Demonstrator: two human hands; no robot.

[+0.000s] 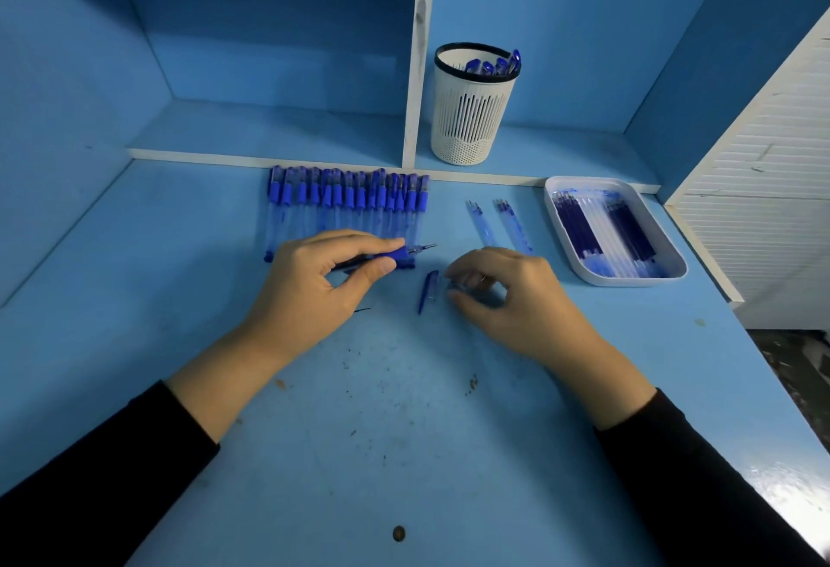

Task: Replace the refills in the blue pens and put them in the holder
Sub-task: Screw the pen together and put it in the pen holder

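Centrally, a person's left hand (314,292) pinches a blue pen (390,255) between thumb and curled fingers, with its metal tip pointing right. Just beside it, the right hand (507,301) sits low over the desk (404,422), fingers bent around what may be a clear part; whether it grips anything cannot be told. A blue cap (429,290) lies loose on the desk between the two hands. Behind the left hand, a row of pens (346,207) lies side by side against the shelf edge, very near the held pen. What look like two loose refills (483,227) rest behind the right hand, and a white tray (629,282) of refills sits further right. The white holder (471,117), with a few pens inside, stands on the shelf behind. Likely risks: the left knuckles could knock the row out of line, the loose cap could roll away unnoticed, and a spent refill could get mixed with fresh ones in the tray
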